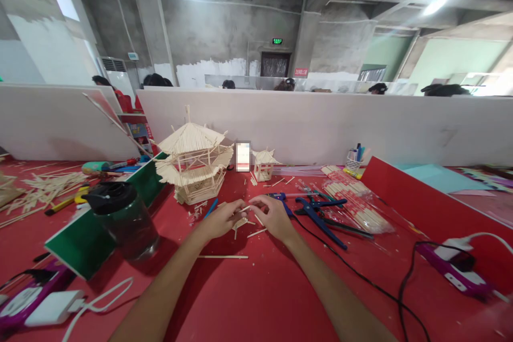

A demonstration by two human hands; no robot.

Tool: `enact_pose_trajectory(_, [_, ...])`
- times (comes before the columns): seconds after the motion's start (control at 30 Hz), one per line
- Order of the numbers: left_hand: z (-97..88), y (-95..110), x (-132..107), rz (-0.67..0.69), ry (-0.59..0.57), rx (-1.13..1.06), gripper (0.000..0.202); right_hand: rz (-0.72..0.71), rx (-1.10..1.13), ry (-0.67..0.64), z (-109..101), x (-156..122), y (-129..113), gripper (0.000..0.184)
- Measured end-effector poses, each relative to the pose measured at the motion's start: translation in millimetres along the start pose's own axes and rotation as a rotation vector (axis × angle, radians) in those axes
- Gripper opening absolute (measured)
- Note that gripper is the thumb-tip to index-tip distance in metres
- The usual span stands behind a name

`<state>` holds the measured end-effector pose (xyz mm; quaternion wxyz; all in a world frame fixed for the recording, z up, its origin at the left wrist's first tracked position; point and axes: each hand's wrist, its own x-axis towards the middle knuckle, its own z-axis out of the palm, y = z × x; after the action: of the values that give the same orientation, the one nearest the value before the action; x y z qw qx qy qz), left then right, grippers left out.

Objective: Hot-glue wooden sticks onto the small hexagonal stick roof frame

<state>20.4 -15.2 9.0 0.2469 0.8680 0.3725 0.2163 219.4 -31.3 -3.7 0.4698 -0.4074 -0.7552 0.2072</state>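
Note:
My left hand (224, 219) and my right hand (274, 216) meet over the red tabletop, fingers pinched close together. A short wooden stick (245, 208) spans the gap between their fingertips, with both hands seeming to grip it. Just below the fingers lies a small frame of thin sticks (240, 223), partly covered by my left hand. A loose stick (256, 233) rests by my right hand, and a longer stick (223, 257) lies nearer me. Behind my hands stand a large two-tiered stick pavilion (192, 163) and a small stick pavilion (264, 164).
To the right are a blue glue gun (282, 204), blue-handled cutters (320, 222) and bagged sticks (356, 197). A dark water bottle (126, 222) stands left beside a green divider (76, 243). A red divider (441, 214) and black cable (352, 264) lie right. A white partition (320, 123) runs behind.

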Motion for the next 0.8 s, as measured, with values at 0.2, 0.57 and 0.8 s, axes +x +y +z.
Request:
enact_pose_trajectory(0.2, [0.1,0.5,-0.9,0.01,-0.009,0.056,0.022,-0.056,-0.177,-0.04,0.0,-0.2,5.2,0.014])
enact_pose_trajectory(0.57, [6.4,0.2,-2.0,-0.06,0.023,0.106,0.012,-0.189,-0.355,-0.167,3.1,-3.7,7.3,0.013])
enact_pose_trajectory(0.8, [6.3,3.2,-2.5,-0.072,0.014,0.082,0.015,-0.199,-0.37,-0.175,2.8,-2.9,4.6,0.019])
